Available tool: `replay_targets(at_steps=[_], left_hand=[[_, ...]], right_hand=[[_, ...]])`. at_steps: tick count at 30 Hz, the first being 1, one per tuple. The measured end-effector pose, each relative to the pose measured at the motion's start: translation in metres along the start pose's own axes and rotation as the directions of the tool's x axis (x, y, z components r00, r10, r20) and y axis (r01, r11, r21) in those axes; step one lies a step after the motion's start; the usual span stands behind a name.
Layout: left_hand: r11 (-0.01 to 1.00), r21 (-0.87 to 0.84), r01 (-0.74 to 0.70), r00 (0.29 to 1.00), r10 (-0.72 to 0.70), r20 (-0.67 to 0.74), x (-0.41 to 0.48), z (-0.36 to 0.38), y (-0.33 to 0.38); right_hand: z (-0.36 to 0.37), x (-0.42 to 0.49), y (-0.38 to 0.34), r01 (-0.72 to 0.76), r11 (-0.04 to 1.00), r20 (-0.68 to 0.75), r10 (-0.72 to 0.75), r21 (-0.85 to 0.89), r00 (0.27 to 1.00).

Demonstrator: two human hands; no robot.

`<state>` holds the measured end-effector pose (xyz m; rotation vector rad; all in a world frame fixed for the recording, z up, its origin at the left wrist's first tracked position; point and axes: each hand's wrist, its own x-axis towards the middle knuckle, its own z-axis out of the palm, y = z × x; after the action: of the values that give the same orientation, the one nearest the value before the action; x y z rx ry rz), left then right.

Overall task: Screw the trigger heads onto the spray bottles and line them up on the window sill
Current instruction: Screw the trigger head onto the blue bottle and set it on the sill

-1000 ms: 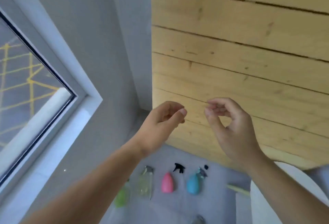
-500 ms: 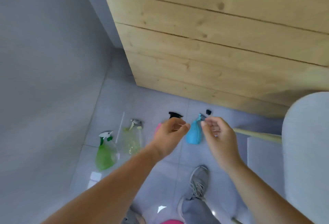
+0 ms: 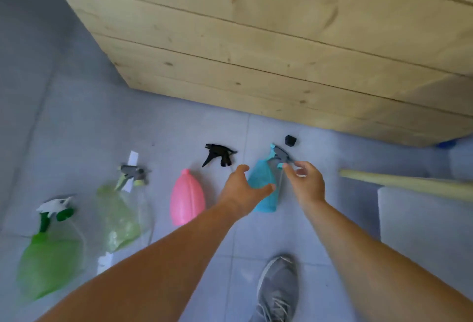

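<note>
Left grip (image 3: 242,191) released, fingers and thumb spread wide, over the left side of the blue bottle (image 3: 261,174); contact with it impossible to tell. Right grip (image 3: 305,183) also released and holding nothing, fingers loosely bent, index tip just beside the bottle's neck and its grey trigger head (image 3: 280,155). Blue bottle lying flat on the tiled floor (image 3: 179,127), neck pointing toward the plank wall (image 3: 281,53), grey trigger head at that neck; screwed on or merely resting there, unclear. Small black cap (image 3: 290,140) just beyond the head. To the left, a pink bottle (image 3: 187,199) lying with a bare neck, a loose black trigger head (image 3: 220,156) on the floor just past it. Further left, a clear bottle (image 3: 120,216) with a dark head (image 3: 131,172), then a green bottle (image 3: 48,265) with a white and green head (image 3: 55,206), both lying down and blurred. Near the bottom edge, a grey shoe (image 3: 279,288). At right, a pale pole (image 3: 409,186) lying across a white slab (image 3: 422,232).
</note>
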<state>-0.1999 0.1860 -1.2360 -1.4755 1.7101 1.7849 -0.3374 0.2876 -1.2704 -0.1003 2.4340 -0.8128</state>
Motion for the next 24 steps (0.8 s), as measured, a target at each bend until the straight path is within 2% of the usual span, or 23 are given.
replay_targets(at_steps=[6, 12, 19, 24], left_hand=[[0.997, 0.075, -0.035, 0.999, 0.037, -0.02, 0.049, 0.024, -0.008], [0.983, 0.181, -0.013, 0.999, 0.018, -0.028, 0.063, 0.044, -0.015], [0.985, 0.169, -0.024, 0.998, 0.035, -0.061, 0.062, 0.052, -0.017], [0.992, 0.091, -0.082, 0.993, 0.089, -0.079, 0.054, 0.057, -0.021]], right_hand=[[0.017, 0.064, 0.021, 0.039, 0.995, 0.022, -0.037, -0.088, 0.999], [0.026, 0.085, 0.021, 0.056, 0.992, 0.081, -0.047, -0.113, 0.996], [0.033, 0.086, 0.021, 0.032, 0.986, 0.099, -0.016, -0.161, 0.995], [0.026, 0.087, 0.029, -0.002, 0.999, 0.204, 0.011, -0.046, 0.979]])
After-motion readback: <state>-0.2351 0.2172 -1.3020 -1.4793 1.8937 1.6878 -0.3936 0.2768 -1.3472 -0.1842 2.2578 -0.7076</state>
